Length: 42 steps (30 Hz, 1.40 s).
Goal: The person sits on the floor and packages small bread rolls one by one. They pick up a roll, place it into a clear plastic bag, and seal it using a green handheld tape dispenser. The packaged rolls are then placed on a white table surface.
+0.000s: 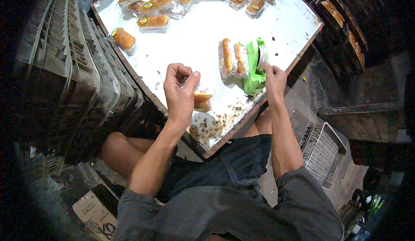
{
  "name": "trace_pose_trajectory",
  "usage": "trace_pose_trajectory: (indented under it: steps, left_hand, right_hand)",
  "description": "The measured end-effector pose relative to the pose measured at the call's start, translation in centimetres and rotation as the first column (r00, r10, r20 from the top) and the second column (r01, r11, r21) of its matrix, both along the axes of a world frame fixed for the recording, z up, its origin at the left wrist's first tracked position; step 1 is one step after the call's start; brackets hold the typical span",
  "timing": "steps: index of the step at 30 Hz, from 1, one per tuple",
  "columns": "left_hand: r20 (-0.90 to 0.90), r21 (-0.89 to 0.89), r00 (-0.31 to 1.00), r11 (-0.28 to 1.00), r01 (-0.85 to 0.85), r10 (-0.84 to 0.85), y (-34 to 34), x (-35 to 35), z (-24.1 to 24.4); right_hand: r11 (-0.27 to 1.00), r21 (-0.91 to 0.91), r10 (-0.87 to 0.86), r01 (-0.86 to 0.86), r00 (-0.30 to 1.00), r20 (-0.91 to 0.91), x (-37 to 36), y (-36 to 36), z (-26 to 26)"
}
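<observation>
My left hand (180, 93) is curled, thumb up, around the gathered film of a wrapped bread bun (202, 101) near the table's front corner. Part of that bun is hidden behind the hand. Thumb and fingers of my right hand (276, 80) pinch at the near edge of a tape roll (263, 56). The roll sits in a bright green tape dispenser (251, 66); whether a strip has come loose is too small to tell. Directly left of the dispenser, two more wrapped buns, one (226, 58) and another (240, 59), stand on their sides.
Wrapped buns with yellow round stickers (155, 4) are heaped along the far side of the white table (194, 40). One bun (123, 38) lies at its left edge. Stacked crates (74, 56) rise at left. A plastic basket (326, 155) and a cardboard box (95, 213) are on the floor.
</observation>
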<state>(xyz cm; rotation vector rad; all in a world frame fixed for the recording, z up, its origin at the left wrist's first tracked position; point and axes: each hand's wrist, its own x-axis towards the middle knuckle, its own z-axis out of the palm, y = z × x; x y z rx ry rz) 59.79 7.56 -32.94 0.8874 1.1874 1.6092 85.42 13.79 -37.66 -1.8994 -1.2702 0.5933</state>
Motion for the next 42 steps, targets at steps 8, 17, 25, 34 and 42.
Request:
trace_pose_trajectory:
  steps: [8,17,25,34,42]
  left_hand:
    - [0.040,-0.042,0.999,0.998,0.036,-0.034,0.4,-0.2,-1.3]
    - [-0.037,-0.164,0.998,0.985,0.052,-0.059,0.3,0.0,-2.3]
    - [-0.131,-0.225,0.969,0.958,0.176,-0.208,0.1,9.9,-6.1]
    - [-0.039,-0.273,0.966,0.933,0.235,-0.255,-2.3,16.8,-5.9]
    - [-0.009,-0.548,0.940,0.788,0.281,-0.341,-5.4,17.5,-8.0]
  right_hand:
    - [0.967,-0.253,-0.018,-0.011,0.993,-0.113,-3.9,-7.2,-1.9]
    - [0.978,-0.198,-0.129,-0.062,0.564,-0.816,-7.0,-13.2,-3.5]
    - [0.994,0.002,0.097,-0.112,0.853,-0.513,-3.1,-14.3,6.2]
    - [0.987,-0.094,0.151,-0.128,0.940,0.306,4.2,-14.2,3.7]
    - [0.922,-0.214,0.326,-0.322,0.945,-0.016,3.8,-4.4,-0.8]
